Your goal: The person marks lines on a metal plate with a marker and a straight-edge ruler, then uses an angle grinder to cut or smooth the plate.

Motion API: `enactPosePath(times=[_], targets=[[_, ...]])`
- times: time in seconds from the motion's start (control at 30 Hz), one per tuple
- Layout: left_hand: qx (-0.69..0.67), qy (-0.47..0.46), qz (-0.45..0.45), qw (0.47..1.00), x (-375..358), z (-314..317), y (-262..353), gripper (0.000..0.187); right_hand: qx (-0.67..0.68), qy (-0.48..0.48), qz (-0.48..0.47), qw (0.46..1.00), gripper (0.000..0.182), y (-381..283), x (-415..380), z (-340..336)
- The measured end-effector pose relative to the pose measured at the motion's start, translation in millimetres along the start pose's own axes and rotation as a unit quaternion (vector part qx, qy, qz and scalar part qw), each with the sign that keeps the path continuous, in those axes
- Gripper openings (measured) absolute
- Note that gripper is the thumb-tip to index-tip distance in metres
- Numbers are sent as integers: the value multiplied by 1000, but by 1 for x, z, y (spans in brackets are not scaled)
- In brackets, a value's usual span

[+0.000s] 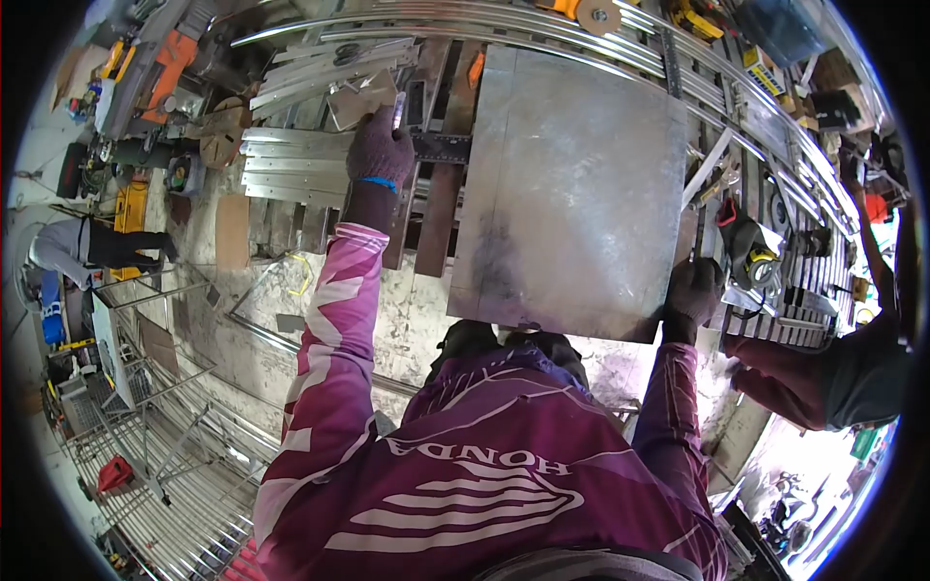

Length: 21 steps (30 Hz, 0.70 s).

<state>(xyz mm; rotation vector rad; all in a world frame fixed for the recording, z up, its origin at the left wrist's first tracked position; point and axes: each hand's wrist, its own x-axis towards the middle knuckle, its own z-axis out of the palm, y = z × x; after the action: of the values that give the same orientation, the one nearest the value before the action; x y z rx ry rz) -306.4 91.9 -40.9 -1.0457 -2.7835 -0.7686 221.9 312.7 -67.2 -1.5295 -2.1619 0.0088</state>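
A large grey metal sheet [572,194] lies in front of me on dark slats, with a thin line along its left side. My left hand [380,155], in a dark knitted glove, is raised left of the sheet. It is closed around a slim whitish marker-like stick [398,109]. Beside that hand, a dark flat bar with small marks [441,147] reaches to the sheet's left edge. My right hand [694,290], also gloved, is at the sheet's lower right edge with fingers curled. What it grips is hard to make out.
Drilled metal strips [291,165] lie left of my left hand. Long shiny tubes [620,44] run along the back. A black-and-yellow tape measure [763,269] sits to the right. One person [862,378] is close on my right, another [92,242] far left. A metal rod frame [174,465] stands lower left.
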Motion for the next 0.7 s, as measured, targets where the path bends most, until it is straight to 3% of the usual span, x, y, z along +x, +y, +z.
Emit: enactPosePath(times=[0.2, 0.27, 0.47, 0.53, 0.57, 0.7], targets=[[-32, -37, -16, 999, 55, 6, 47, 41, -19, 3, -12, 1000, 30, 5, 1, 2], [50, -74, -30, 996, 79, 7, 64, 38, -15, -19, -15, 1000, 31, 7, 1, 1], [116, -95, -41, 988, 123, 74, 36, 47, 9, 23, -40, 999, 28, 2, 2, -1], [105, -114, -14, 988, 129, 69, 41, 55, 6, 31, -45, 998, 26, 3, 2, -2], [162, -156, -59, 973, 129, 70, 45, 55, 4, 34, -47, 998, 26, 3, 3, -1], [198, -122, -60, 971, 141, 67, 46, 51, -4, 40, -48, 998, 27, -2, 3, 0]])
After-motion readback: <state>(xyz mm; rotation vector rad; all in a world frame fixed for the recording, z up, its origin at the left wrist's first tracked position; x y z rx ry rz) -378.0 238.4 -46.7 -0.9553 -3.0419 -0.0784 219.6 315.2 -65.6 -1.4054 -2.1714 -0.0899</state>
